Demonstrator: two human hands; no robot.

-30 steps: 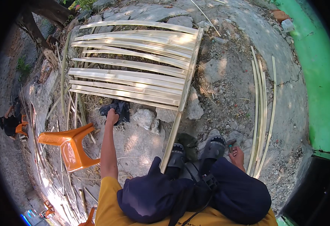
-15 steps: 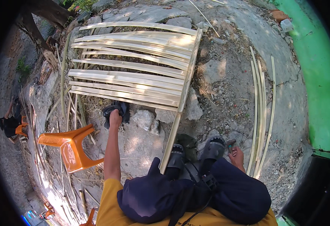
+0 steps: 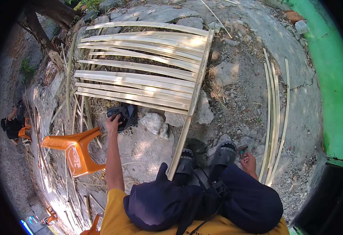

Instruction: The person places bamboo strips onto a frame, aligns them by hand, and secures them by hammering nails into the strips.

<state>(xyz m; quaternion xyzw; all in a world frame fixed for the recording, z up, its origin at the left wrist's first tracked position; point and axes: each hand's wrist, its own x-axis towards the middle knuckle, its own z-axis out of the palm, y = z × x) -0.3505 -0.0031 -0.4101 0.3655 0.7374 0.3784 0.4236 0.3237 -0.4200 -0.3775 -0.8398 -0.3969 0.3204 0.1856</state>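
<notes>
My left hand point(image 3: 112, 123) is at the mouth of a crumpled black plastic bag point(image 3: 129, 116) on the ground. Its fingers are curled together against the dark opening, and what they pinch is too small to tell. Low beside my right leg, my right hand point(image 3: 249, 164) is closed on a small tool with a dark head point(image 3: 242, 148) and a teal part, most of it hidden. Beyond the bag lies a frame of pale split-bamboo slats point(image 3: 136, 80), set side by side across a long bamboo rail point(image 3: 181, 143) that runs back toward my feet.
An orange plastic chair point(image 3: 75, 150) lies tipped over left of my arm. Rocks point(image 3: 152, 123) sit beside the bag. Loose bamboo strips point(image 3: 273, 117) lie on the right, before a green wall point(image 3: 332, 78). Far left, a person point(image 3: 13, 126) sits on an orange chair.
My left hand has drawn back slightly toward the bag's near left edge, its fingers now showing. The bag looks more spread open. My right hand stays about where it was.
</notes>
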